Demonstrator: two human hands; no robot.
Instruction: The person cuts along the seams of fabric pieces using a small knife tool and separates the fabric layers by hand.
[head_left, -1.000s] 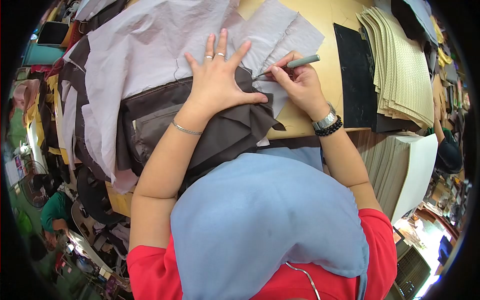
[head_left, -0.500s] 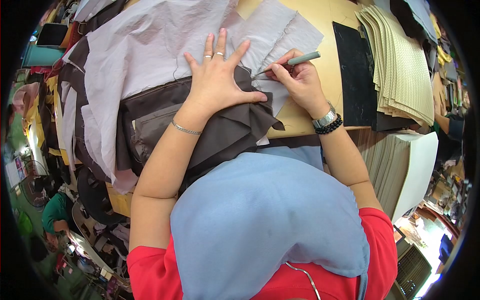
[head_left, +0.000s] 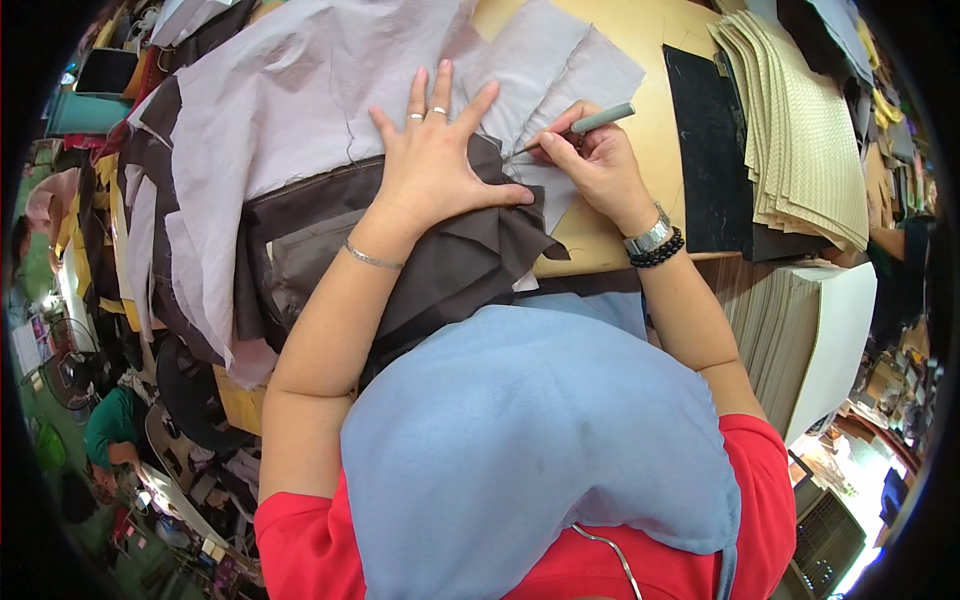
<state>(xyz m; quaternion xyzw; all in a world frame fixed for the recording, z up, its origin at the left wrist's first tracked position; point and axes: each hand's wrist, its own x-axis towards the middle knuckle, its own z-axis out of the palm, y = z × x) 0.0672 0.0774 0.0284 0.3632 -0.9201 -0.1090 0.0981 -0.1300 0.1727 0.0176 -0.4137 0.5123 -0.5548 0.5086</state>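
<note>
My left hand (head_left: 432, 160) lies flat with fingers spread. Its fingertips rest on pale lilac fabric (head_left: 290, 100), and the palm and thumb press on dark brown fabric (head_left: 440, 270). In my right hand (head_left: 602, 170) is a pen (head_left: 604, 117) with a thick grey-green back end, gripped between thumb and fingers. The slim point slants down to the left and reaches the corner of the brown fabric, where it meets the lilac cloth. Whether the tip touches the cloth, I cannot tell. Folded brown layers lie under my left forearm.
On the right of the yellowish tabletop (head_left: 655, 200) lie a black sheet (head_left: 705, 150) and a stack of cream textured sheets (head_left: 800, 130). Below them stands a thick pile of boards (head_left: 790, 330). A person in a green top (head_left: 112, 425) is at the lower left.
The pen's back end has shifted slightly left, and my right fingers have moved a little with it. My left hand and the fabrics stay in place.
</note>
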